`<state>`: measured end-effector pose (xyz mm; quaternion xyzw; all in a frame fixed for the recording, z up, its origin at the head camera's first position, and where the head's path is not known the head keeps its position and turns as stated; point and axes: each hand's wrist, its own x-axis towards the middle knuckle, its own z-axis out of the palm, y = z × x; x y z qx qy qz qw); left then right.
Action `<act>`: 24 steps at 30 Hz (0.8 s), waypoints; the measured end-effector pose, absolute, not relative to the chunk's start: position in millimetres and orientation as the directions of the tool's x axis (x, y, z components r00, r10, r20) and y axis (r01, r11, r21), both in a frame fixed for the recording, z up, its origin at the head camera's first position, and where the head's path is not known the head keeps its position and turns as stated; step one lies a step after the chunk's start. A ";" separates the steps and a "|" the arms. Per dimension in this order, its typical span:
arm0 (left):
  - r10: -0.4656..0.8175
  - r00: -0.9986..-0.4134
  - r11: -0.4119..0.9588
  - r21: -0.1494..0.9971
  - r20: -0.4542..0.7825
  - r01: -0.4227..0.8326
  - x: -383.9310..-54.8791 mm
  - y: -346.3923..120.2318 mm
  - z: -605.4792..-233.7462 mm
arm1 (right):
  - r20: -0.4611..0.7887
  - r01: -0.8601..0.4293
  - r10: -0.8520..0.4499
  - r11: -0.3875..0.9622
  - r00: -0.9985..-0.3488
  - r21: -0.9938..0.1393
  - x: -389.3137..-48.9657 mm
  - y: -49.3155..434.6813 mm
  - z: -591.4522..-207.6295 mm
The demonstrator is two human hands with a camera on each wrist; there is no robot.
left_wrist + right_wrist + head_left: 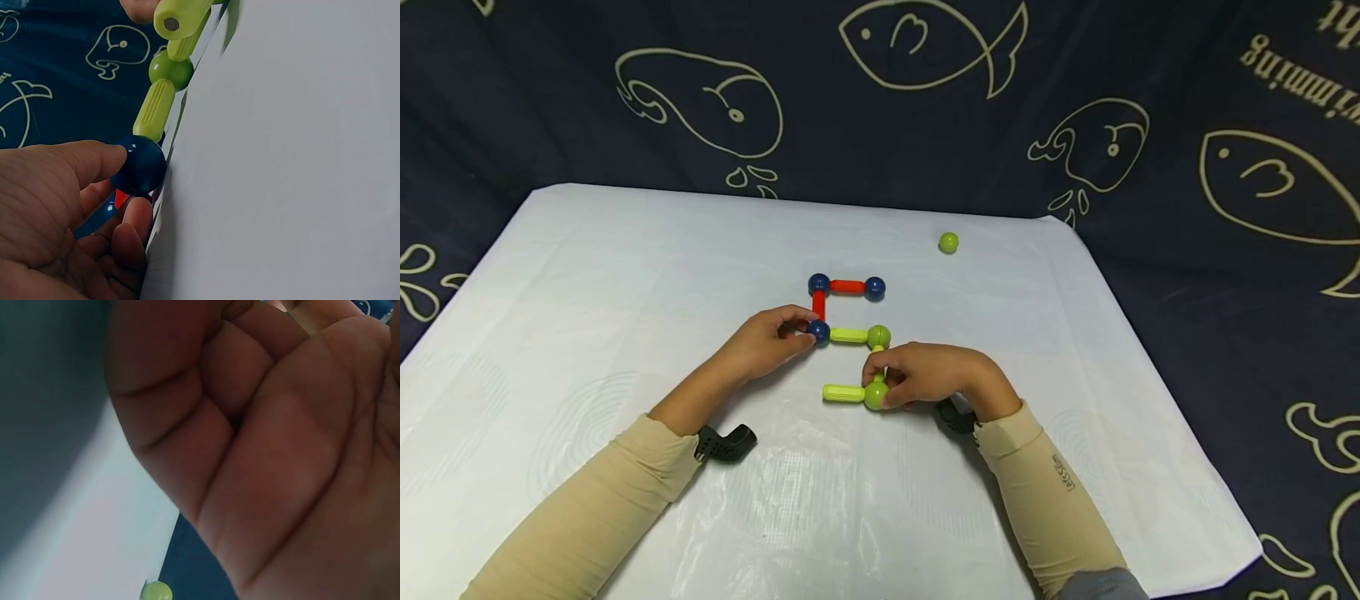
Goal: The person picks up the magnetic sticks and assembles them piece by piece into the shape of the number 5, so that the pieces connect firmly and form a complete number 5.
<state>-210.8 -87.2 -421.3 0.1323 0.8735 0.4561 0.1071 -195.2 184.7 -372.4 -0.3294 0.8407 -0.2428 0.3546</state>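
A chain of magnetic balls and rods lies on the white tabletop in an S shape. Its upper part joins blue balls (875,288) with red rods (847,287); yellow-green rods (848,336) and green balls (878,337) form the rest. My left hand (767,340) pinches the blue ball (145,165) at the middle-left corner, thumb on its near side. My right hand (928,372) grips the lower green ball (876,395) and partly covers the upright rod above it. One yellow-green rod (843,393) points left from that ball, its far end free. Curled fingers fill the right wrist view.
A loose green ball (949,242) sits toward the table's back right. Behind the white table (625,242) hangs a dark blue cloth (910,142) with fish and whale drawings. Black wrist mounts (726,443) show at both sleeves.
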 end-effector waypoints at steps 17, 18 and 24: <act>0.330 -0.941 0.550 0.825 -0.074 0.128 -210.1 -87.5 -419.1 | -0.436 -0.409 -0.730 0.667 -0.527 -0.622 -195.7 183.3 -371.4; 0.330 -0.941 0.550 0.825 -0.074 0.129 -210.0 -87.4 -419.1 | -0.434 -0.409 -0.731 0.665 -0.526 -0.624 -195.8 183.3 -371.4; 0.328 -0.941 0.551 0.825 -0.079 0.123 -209.4 -86.6 -417.6 | -0.425 -0.408 -0.734 0.660 -0.530 -0.631 -195.8 183.6 -371.0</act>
